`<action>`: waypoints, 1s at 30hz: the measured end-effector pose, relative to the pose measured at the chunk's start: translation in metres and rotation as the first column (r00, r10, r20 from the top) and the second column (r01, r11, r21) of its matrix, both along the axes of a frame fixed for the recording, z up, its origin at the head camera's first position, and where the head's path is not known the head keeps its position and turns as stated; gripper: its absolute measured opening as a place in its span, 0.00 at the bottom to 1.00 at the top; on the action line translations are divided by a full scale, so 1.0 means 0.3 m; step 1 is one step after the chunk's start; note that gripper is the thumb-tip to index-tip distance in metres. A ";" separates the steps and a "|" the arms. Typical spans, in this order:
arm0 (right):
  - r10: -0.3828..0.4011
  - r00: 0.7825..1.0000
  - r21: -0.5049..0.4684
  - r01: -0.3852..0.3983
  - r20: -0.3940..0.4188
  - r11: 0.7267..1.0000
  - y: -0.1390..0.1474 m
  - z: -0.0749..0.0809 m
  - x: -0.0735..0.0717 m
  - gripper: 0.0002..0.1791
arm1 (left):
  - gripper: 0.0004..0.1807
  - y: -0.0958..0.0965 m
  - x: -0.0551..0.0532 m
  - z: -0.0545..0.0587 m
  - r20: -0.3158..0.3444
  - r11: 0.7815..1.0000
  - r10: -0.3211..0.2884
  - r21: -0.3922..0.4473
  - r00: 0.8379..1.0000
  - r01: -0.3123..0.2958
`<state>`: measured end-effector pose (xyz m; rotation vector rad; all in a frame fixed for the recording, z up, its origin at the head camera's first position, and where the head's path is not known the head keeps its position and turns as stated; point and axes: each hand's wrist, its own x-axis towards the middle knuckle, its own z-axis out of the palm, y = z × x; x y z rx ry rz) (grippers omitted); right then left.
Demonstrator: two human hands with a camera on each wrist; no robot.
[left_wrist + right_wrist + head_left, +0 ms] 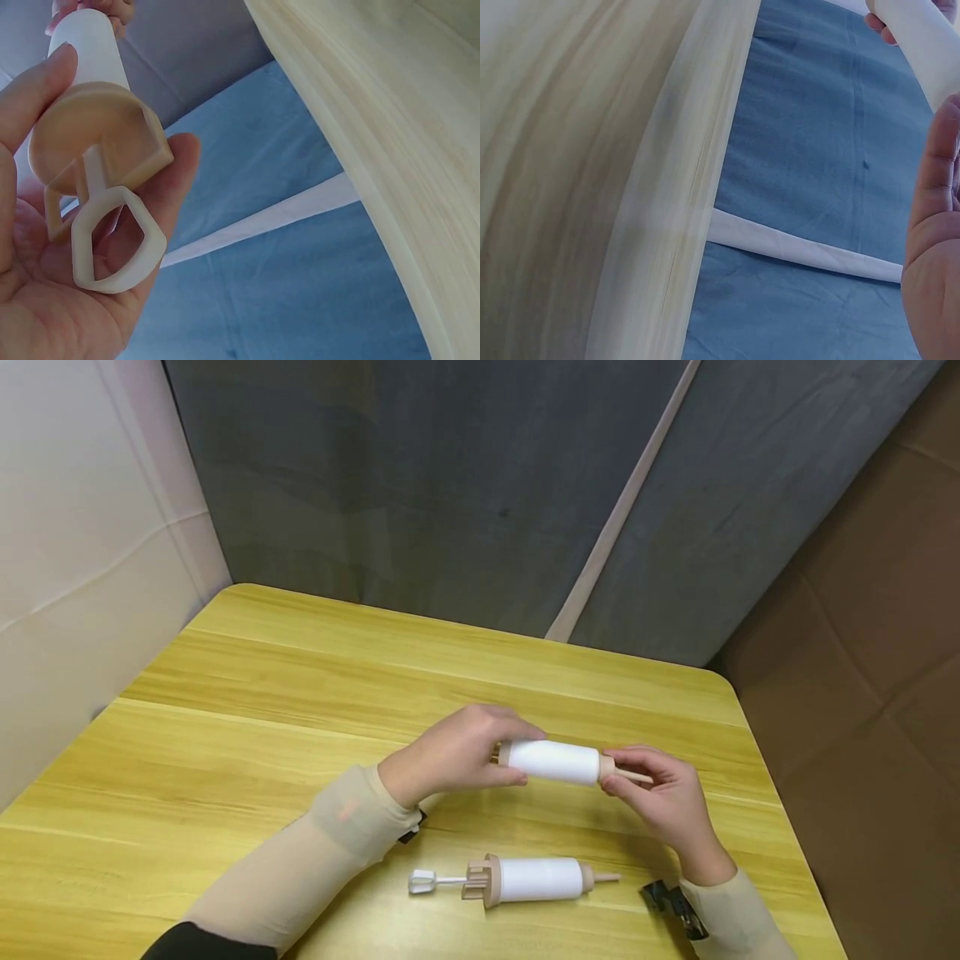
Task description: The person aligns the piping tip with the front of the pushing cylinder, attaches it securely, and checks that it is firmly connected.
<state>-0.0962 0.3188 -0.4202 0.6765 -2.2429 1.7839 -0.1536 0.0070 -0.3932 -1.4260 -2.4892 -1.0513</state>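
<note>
Both hands hold a syringe-like tube (558, 762) above the table, its white barrel lying nearly level. My left hand (453, 756) grips the flanged end, with the thumb on one side and fingers on the other. In the left wrist view, a beige flange (90, 127) and a white ring handle (120, 262) show within that hand. At the opposite end my right hand (667, 797) pinches the beige cap beside a thin nozzle (633, 774). A second syringe-like tube (540, 878) lies on the table nearer the person, its ring-ended rod (422, 882) pointing left.
The wood-patterned table (247, 760) extends under both tubes. A grey-blue cloth (450, 485) with a pale strip (622, 510) hangs beyond the far edge. Pale cloth (90, 527) stands at the left, brown cloth (870, 635) at the right.
</note>
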 end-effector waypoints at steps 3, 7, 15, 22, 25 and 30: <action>-0.001 1.000 -0.012 0.001 0.011 1.000 -0.001 -0.001 -0.001 0.14 | 0.25 0.000 0.001 0.001 -0.002 1.000 0.005 0.001 1.000 -0.005; 0.023 1.000 0.019 -0.023 -0.021 1.000 0.004 -0.002 -0.003 0.17 | 0.25 -0.001 0.001 0.003 0.010 1.000 0.006 -0.001 1.000 -0.006; 0.092 0.994 0.023 -0.091 -0.066 0.996 0.016 -0.002 -0.011 0.22 | 0.25 0.000 -0.007 0.004 0.017 1.000 0.007 -0.009 1.000 -0.007; 0.143 0.986 -0.016 -0.145 -0.080 0.989 0.015 -0.007 -0.016 0.22 | 0.25 0.002 -0.009 0.003 0.023 1.000 0.009 -0.007 1.000 -0.009; 0.215 0.968 -0.051 -0.223 -0.128 0.973 0.016 -0.010 -0.023 0.22 | 0.25 0.001 -0.009 0.002 0.021 1.000 0.011 -0.002 1.000 -0.011; 0.195 0.969 -0.017 -0.199 -0.149 0.980 0.015 -0.007 -0.023 0.23 | 0.25 0.002 -0.008 0.004 0.022 1.000 0.007 0.002 1.000 -0.007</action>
